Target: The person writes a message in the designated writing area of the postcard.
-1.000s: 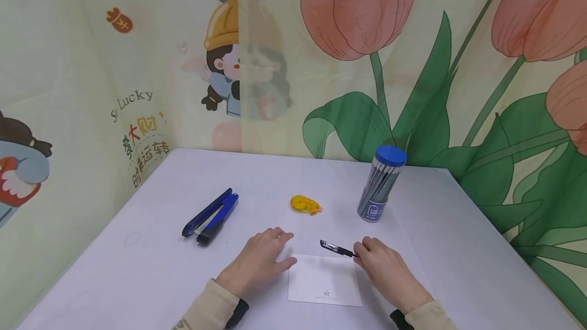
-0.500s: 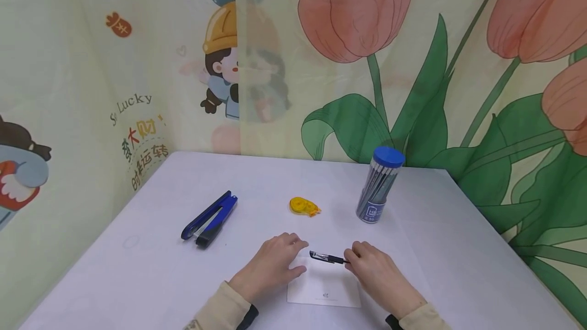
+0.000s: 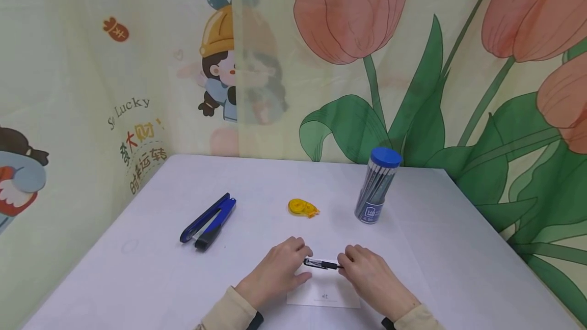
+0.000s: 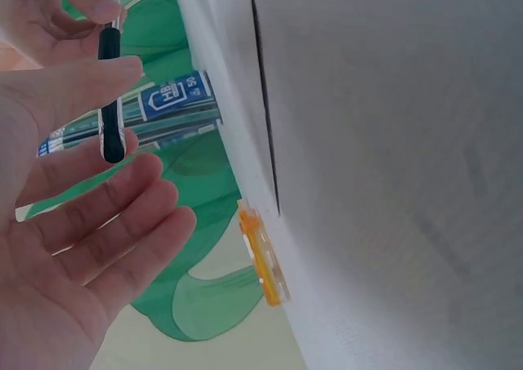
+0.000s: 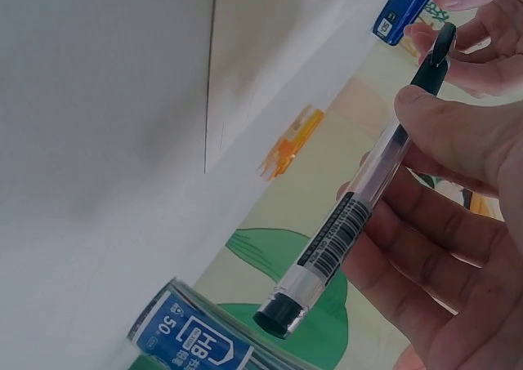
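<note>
My right hand (image 3: 376, 274) pinches a clear-barrelled gel pen (image 3: 323, 264) with a black cap, holding it level above a white card (image 3: 323, 297). In the right wrist view, the barcode label on the pen barrel (image 5: 335, 235) faces the camera and the thumb presses near the cap. My left hand (image 3: 277, 271) is at the capped end with its fingers spread. The left wrist view has its thumb (image 4: 98, 80) crossing in front of the cap and the forefinger behind it. Part of the card is hidden under the hands.
A blue and black stapler (image 3: 222, 218) lies at the left of the white table (image 3: 114, 279). Behind the card is a yellow correction tape (image 3: 302, 208). A blue-lidded tub of pencils (image 3: 377, 187) stands at the back right. Printed cloth hangs behind the table.
My right hand has brought the pen left and nearer over the card. The left hand has moved right, so the capped end now lies between its thumb and forefinger.
</note>
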Demonstrator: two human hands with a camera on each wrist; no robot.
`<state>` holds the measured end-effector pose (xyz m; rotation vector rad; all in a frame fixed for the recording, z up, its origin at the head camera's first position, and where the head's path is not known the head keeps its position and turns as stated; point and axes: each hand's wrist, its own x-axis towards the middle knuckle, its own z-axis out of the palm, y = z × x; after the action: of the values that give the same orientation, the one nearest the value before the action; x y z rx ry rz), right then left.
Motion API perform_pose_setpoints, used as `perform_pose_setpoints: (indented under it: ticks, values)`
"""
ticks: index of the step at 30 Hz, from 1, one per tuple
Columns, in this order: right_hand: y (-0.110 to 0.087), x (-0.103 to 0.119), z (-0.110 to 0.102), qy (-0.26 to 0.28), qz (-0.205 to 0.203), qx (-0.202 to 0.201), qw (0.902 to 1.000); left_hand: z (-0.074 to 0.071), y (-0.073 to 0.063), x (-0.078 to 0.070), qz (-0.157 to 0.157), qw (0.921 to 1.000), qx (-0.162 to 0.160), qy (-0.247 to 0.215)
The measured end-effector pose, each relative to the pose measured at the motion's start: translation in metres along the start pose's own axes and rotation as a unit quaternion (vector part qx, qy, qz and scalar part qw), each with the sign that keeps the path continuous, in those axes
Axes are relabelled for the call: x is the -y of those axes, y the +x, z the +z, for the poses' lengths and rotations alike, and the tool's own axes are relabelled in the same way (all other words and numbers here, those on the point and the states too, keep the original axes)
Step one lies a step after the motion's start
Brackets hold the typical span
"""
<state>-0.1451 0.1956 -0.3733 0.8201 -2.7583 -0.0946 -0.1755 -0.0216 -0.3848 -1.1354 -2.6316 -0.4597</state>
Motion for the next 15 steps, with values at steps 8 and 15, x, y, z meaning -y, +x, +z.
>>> perform_pose_setpoints:
  ticks: [8, 15]
  values:
    - [-0.0001, 0.0021, 0.0004, -0.001, -0.011, -0.005, 0.9999, -0.0007, 0.0003, 0.0000, 0.002, 0.9999, -0.004, -0.010]
    - [-0.0002, 0.0027, 0.0024, -0.005, -0.019, -0.012, 0.9997, -0.0002, -0.0001, 0.0003, 0.013, 0.9999, -0.011, 0.000]
